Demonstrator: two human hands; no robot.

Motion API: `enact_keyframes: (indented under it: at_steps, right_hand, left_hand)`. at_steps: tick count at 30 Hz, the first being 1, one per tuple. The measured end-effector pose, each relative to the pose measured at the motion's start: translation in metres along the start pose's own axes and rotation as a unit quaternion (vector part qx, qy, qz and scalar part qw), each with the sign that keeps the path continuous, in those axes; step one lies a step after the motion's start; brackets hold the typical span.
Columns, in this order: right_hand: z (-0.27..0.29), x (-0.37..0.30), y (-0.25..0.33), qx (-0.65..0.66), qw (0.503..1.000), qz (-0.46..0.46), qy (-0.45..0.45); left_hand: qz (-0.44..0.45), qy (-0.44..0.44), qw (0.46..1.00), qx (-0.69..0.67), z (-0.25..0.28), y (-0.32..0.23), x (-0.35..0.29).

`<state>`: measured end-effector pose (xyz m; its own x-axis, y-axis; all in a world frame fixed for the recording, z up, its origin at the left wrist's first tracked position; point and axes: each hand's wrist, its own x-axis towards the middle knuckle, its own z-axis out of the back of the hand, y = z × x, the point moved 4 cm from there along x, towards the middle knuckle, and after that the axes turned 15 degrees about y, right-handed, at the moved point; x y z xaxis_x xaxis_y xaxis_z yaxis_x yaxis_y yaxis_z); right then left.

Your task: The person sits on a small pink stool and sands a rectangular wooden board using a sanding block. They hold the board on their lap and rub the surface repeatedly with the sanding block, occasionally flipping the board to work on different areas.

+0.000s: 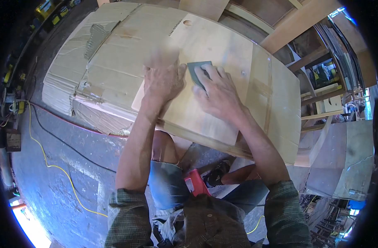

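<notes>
On panel [226,45] | right hand [218,91] clasps half-hidden sheet [193,71] | left hand [162,82] blurred, grip unclear

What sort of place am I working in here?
Probably a woodworking shop: your right hand holds a dark, sandpaper-like sheet on a pale wooden board, and open timber shelving stands at upper right.

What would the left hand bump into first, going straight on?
Apparently nothing raised: beyond the left hand, the way looks free over flat cardboard, though blur makes its height unclear.

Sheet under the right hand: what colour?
Dark grey-green; the head view shows the sheet best.
</notes>
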<state>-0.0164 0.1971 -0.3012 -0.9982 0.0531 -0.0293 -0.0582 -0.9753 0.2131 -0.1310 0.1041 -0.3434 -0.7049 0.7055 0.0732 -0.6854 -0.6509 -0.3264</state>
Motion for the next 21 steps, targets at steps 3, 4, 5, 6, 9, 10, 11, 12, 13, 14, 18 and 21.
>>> enact_keyframes:
  at_steps: [3, 4, 5, 6, 9, 10, 11, 12, 13, 14, 18, 21]
  right_hand:
    - [-0.018, 0.029, -0.010, -0.052, 0.997, -0.010, -0.059]
    - [-0.023, 0.043, -0.017, -0.071, 0.992, 0.005, -0.103]
    - [-0.024, 0.061, -0.027, -0.029, 0.994, 0.003, -0.101]
    - [-0.023, 0.082, -0.042, 0.012, 0.995, -0.001, -0.101]
    - [-0.013, 0.149, -0.109, -0.064, 0.991, -0.104, -0.050]
    - [-0.004, 0.161, -0.124, -0.061, 0.986, -0.153, -0.020]
    - [-0.005, 0.165, -0.120, -0.062, 0.986, -0.152, -0.008]
    - [-0.008, 0.167, -0.114, -0.063, 0.987, -0.151, 0.004]
    - [-0.012, 0.167, -0.109, -0.065, 0.986, -0.149, 0.017]
    - [-0.016, 0.155, -0.088, -0.074, 0.991, -0.107, 0.014]
    - [-0.028, 0.078, -0.025, -0.139, 0.990, 0.011, -0.019]
    - [-0.025, 0.093, -0.027, -0.080, 0.996, 0.024, -0.019]
  left_hand:
    - [0.001, 0.003, 1.000, -0.003, -0.001, 0.001, 0.000]
    - [0.003, 0.003, 1.000, 0.004, -0.001, 0.003, 0.001]
    - [0.005, 0.005, 1.000, 0.009, -0.003, 0.004, 0.000]
    - [0.005, 0.005, 1.000, 0.006, -0.002, 0.004, -0.002]
    - [-0.001, -0.001, 1.000, -0.012, -0.001, -0.004, 0.000]
    - [-0.004, -0.006, 1.000, -0.020, 0.000, -0.007, 0.000]
    - [0.002, -0.009, 1.000, -0.024, 0.001, -0.003, 0.000]
    - [0.013, -0.010, 1.000, -0.026, 0.000, 0.001, -0.001]
    - [0.024, -0.011, 0.999, -0.030, -0.001, 0.004, -0.001]
    - [0.039, -0.016, 0.999, -0.032, 0.001, 0.010, -0.001]
    - [0.067, -0.032, 0.997, -0.002, 0.003, 0.008, -0.003]
    - [0.053, -0.033, 0.998, 0.011, 0.002, 0.011, -0.009]
